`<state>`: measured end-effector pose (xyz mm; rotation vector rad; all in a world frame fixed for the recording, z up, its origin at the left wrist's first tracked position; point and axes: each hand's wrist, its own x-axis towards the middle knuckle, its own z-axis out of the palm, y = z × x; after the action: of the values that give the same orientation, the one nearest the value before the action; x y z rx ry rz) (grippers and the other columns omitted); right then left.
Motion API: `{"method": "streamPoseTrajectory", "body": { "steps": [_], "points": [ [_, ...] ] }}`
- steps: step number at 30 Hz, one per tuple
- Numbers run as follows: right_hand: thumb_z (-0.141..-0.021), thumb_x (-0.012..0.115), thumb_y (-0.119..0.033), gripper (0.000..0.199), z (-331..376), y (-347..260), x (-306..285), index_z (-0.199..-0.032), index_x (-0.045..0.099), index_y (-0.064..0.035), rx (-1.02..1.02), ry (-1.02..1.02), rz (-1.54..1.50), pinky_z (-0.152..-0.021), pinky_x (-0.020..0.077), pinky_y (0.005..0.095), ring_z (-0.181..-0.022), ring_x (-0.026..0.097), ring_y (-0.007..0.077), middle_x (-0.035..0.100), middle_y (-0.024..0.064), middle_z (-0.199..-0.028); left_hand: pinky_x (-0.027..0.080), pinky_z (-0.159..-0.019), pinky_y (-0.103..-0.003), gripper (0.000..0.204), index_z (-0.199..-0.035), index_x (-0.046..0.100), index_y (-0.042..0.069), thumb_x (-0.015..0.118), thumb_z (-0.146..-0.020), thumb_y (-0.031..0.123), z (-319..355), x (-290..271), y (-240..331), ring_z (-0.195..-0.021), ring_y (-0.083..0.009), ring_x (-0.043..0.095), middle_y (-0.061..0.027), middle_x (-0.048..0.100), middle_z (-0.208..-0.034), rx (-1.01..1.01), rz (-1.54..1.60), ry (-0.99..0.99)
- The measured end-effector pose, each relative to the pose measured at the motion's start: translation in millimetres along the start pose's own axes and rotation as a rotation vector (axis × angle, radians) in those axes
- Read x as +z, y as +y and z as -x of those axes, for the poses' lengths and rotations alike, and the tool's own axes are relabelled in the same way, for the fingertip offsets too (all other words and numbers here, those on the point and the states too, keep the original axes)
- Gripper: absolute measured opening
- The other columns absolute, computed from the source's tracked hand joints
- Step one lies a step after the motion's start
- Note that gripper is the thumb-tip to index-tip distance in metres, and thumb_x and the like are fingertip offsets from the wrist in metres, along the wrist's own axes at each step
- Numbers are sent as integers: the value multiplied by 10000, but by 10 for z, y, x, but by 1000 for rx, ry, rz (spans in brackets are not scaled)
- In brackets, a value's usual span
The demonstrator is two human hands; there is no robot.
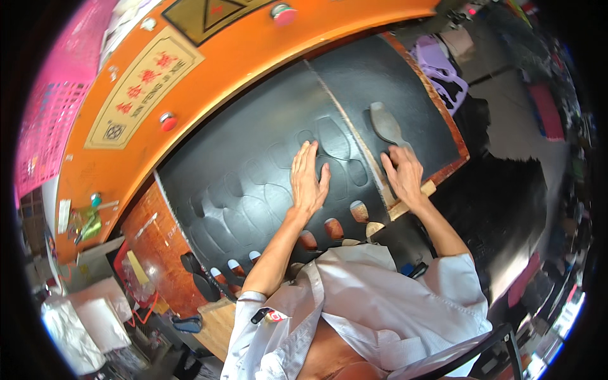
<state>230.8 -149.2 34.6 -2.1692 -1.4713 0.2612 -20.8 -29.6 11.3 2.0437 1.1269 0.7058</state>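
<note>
A large black sheet (247,158) covers the work board, marked with several rows of sole-shaped outlines. My left hand (308,180) lies flat on it, fingers stretched forward and thumb apart, over some of the outlines in the middle. Farther right, the fingers of my right hand (403,174) curl at the near, narrow end of a grey sole-shaped piece (384,122). Part of this piece is hidden under the fingers, and whether it is a cutting die or a cut sole is unclear.
An orange machine beam (221,76) with red buttons spans the far side. Reddish-brown board (158,247) shows at left and through rounded gaps along the sheet's near edge. A pink basket (57,126) stands far left, a purple item (440,73) beyond the board's right edge.
</note>
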Motion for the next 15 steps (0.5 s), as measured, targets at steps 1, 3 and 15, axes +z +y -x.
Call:
{"method": "streamPoseTrajectory", "body": {
  "steps": [1, 3, 15],
  "points": [
    [-997, 693, -314, 347, 138, -30, 14, -1141, 672, 1, 93, -83, -33, -764, 534, 484, -839, 698, 393, 721, 172, -895, 342, -1217, -525, 543, -1442, 560, -1, 685, -921, 88, 114, -70, -33, -1405, -415, 507, -249, 572, -1462, 14, 3, 99],
    [-1012, 680, -367, 399, 496, -94, 16, -1155, 674, 5, 313, -249, -99, -713, 541, 469, -764, 731, 369, 719, 171, -762, 379, -1178, -526, 466, -1322, 650, -11, 704, -861, 36, 556, -359, -117, -1336, -385, 566, -195, 644, -1364, 30, -111, 282],
    [-1094, 604, -220, 315, 332, -249, 188, -980, 649, 69, 239, -142, -491, -552, 361, 336, -600, 440, 88, 537, 29, -635, 512, -943, -436, 384, -1248, 654, -49, 564, -1087, 287, 3247, -1802, -798, -1066, -387, 661, -246, 681, -1201, -971, -382, 789]
  ]
}}
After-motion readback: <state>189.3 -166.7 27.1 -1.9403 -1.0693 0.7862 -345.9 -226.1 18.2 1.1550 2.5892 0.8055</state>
